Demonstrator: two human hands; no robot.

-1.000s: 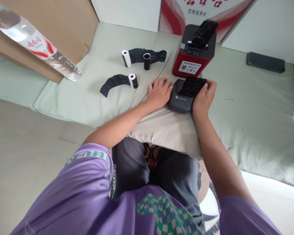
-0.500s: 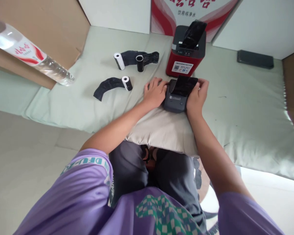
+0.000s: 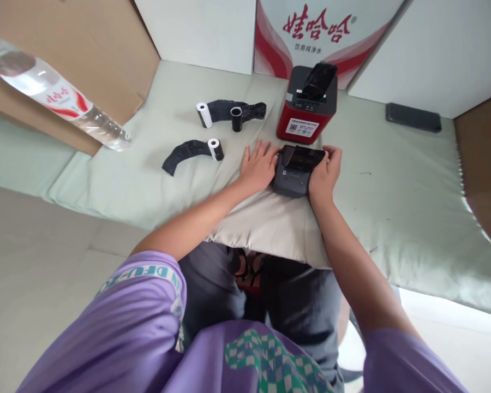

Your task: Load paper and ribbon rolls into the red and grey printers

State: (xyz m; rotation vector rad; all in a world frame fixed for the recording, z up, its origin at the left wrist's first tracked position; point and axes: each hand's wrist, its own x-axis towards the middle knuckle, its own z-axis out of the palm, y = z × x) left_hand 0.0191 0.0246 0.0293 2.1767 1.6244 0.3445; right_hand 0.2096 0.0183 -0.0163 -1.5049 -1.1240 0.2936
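A small dark grey label printer (image 3: 290, 184) stands on the cloth near the front edge. A glossy black strip (image 3: 305, 158) comes out of its top and leans right. My left hand (image 3: 259, 168) lies at the printer's left side, fingers spread on the cloth and thumb touching the casing. My right hand (image 3: 325, 173) is closed about the printer's right side, its thumb by the strip's end; whether it pinches the strip I cannot tell. Just behind stands a red and black printer (image 3: 305, 123), with another black strip (image 3: 319, 81) rising from its top.
To the left lie a white roll (image 3: 203, 115), a black roll (image 3: 236, 119) and a partly unwound roll (image 3: 215, 149), with black strips. A large water bottle (image 3: 65, 98) is at far left. A black flat object (image 3: 413, 117) lies at back right. Boxes line the back.
The view has tilted up slightly, so the scene sits lower. The strip on the grey printer now leans lower. Both hands stay at the printer's sides.
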